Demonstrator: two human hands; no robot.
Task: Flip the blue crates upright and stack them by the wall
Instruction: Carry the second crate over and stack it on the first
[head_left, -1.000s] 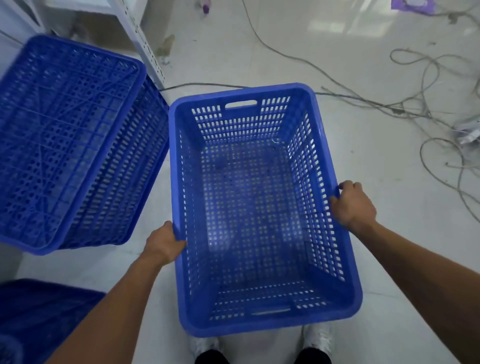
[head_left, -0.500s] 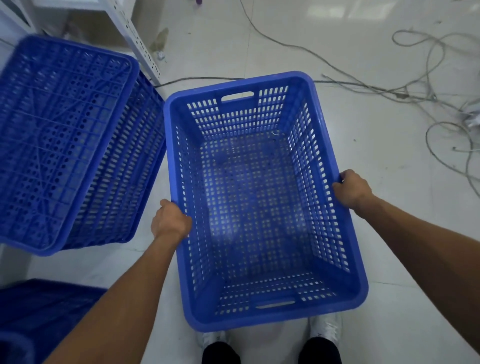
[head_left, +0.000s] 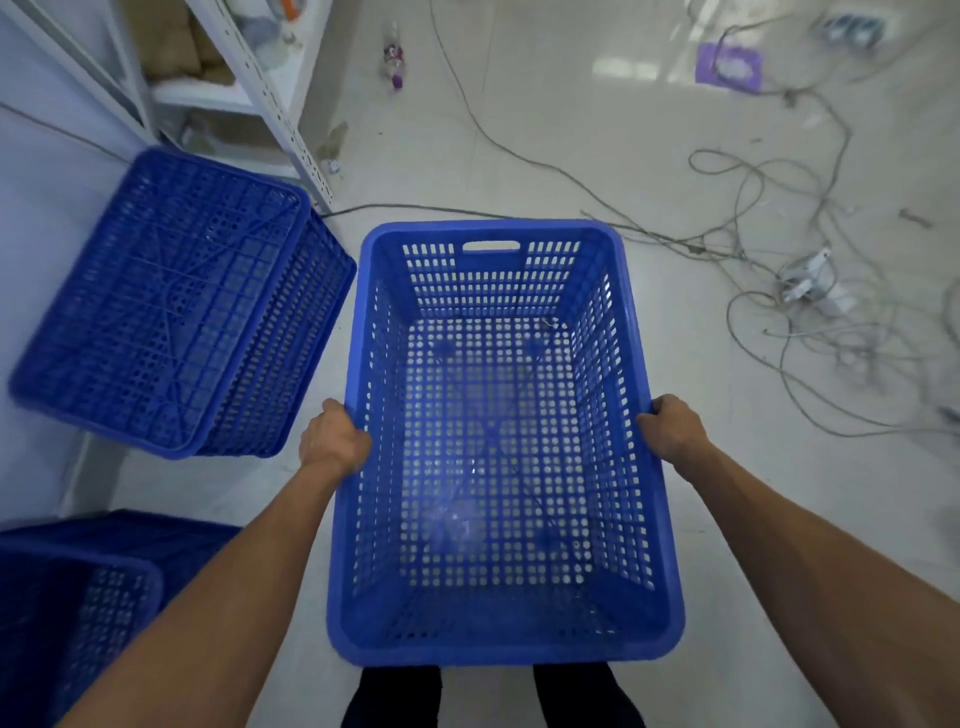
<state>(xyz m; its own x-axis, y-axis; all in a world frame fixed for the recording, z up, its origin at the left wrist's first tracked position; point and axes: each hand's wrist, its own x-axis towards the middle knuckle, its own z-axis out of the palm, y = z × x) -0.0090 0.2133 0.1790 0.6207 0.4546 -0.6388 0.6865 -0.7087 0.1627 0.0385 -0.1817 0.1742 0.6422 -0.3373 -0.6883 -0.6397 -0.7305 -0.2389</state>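
Head: three blue crates (head_left: 498, 291), maybe four.

I stand on a pale, glossy floor (head_left: 597, 156) that catches a bright patch of light at the far side. At the far left, a white metal shelving unit (head_left: 260, 78) stands by a pale wall (head_left: 47, 171), with brownish bundles on its shelf. Loose grey cables (head_left: 779, 291) sprawl across the right, a flat purple thing (head_left: 730, 67) lies far right, and a small blurred bottle (head_left: 395, 57) lies near the shelving.
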